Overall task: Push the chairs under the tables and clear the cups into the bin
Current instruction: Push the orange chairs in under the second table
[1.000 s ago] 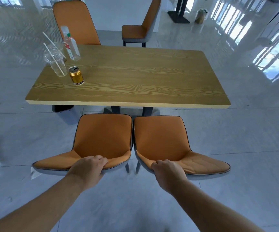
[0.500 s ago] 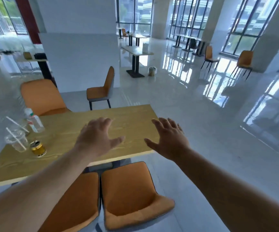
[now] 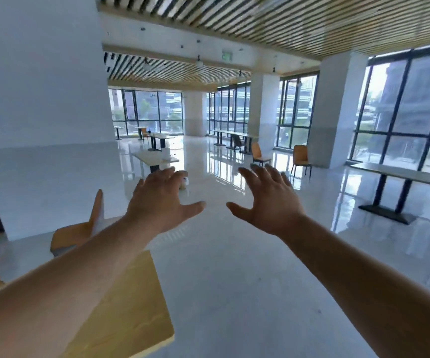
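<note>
1. Head view: left hand [image 3: 157, 202] and right hand [image 3: 268, 202] hang mid-frame, fingers spread, holding nothing.
2. Light wooden bench [image 3: 131, 306] is cut off at lower left, largely behind the left forearm.
3. Blurred orange chair [image 3: 79, 231] stands beyond it; cups unseen.

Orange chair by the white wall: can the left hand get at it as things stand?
Probably not yet. The left hand is open in mid-air, and the orange chair stands apart beyond the wooden table; stepping around looks necessary.
</note>
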Tool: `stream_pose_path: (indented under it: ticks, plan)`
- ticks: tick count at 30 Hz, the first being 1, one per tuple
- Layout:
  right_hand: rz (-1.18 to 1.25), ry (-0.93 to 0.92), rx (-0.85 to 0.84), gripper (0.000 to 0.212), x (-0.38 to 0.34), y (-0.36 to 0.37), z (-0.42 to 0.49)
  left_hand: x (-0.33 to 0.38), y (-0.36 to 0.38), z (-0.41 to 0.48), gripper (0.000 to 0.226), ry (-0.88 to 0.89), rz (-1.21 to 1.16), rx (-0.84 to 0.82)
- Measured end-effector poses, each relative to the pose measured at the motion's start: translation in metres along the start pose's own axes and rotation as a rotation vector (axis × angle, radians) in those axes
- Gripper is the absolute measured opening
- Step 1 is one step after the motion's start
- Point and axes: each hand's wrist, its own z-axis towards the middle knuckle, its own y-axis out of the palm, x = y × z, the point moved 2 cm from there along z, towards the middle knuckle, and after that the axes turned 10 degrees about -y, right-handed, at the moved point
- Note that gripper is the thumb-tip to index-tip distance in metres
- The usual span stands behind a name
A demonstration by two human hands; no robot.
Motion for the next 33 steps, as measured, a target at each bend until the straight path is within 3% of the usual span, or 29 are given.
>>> stream_pose_path:
  ticks: [5, 11, 25, 33]
  plan:
    - [-0.023, 0.050, 0.013, 0.096, 0.099, 0.014, 0.024, 0.077, 0.047, 0.082, 0.103, 0.080, 0.036, 0.019]
    - [-0.083, 0.048, 0.012, 0.096, 0.190, 0.081, 0.081, 0.119, 0.136, 0.186, 0.099, 0.160, 0.046, 0.058]
    - [-0.210, 0.082, -0.048, 0.089, 0.401, 0.230, 0.251, 0.159, 0.333, 0.462, 0.087, 0.269, -0.016, 0.022]
    - [-0.087, -0.042, -0.017, 0.087, 0.485, 0.396, 0.391, 0.111, 0.461, 0.596, 0.091, 0.206, 0.149, -0.011]
